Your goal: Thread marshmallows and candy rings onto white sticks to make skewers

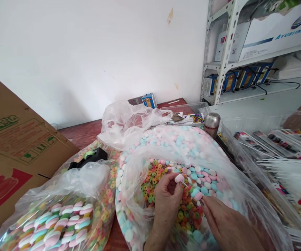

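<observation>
The left grip (167,198) pinches firmly on one pink marshmallow (179,178) with a thin white stick (184,184) at it, and the right grip (225,223) is half-curled just beside, its hold unclear! Both work over a clear plastic bag (137,198) of cereal rings (166,198), and one slack pinch could drop that piece back in. That makes two full bags, with the second bag (61,181) on the wooden surface (85,134).

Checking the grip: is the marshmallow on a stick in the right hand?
No, the left hand pinches that pale marshmallow; the right hand is beside it.

Head cam, fwd/down, prob near candy bag (171,164).
</observation>
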Demonstrator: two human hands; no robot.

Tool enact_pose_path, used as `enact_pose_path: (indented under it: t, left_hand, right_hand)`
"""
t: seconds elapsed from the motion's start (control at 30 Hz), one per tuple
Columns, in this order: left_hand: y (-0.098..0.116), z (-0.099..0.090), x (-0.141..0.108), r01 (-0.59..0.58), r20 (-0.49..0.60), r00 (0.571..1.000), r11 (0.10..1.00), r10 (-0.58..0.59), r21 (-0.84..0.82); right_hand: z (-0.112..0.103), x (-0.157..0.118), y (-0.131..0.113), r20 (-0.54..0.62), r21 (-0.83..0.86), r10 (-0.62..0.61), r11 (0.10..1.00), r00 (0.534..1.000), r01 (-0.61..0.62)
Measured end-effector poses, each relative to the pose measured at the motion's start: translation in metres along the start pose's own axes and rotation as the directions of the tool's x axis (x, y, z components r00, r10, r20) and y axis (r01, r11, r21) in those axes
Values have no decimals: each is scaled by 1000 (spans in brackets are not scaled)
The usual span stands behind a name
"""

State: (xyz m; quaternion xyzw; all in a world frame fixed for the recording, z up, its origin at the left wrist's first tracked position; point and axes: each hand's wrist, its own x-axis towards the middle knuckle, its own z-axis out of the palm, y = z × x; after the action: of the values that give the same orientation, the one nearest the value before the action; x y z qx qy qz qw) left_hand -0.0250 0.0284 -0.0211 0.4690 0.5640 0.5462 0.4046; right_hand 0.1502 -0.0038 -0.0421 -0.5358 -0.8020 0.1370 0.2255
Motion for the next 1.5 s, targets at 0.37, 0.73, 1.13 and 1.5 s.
enact_pose_path:
  t: [0.37,0.73,1.13,1.5]
  left_hand:
    - [0,3,-5,-165,20,986,956,165,242]
    - [1,-8,-18,-198,58,980,916,189,348]
    - [5,-60,24,-270,41,918,548,394,792]
    - [14,-40,10,137,-101,984,982,-150,-128]
  right_hand:
    - [14,8,-8,-76,-93,-18,996,997,11]
    - [31,27,-9,-43,145,40,989,998,-34]
    - [18,45,-23,65,140,79,986,995,-88]
    - [17,23,-14,20,280,17,960,1000,-22]
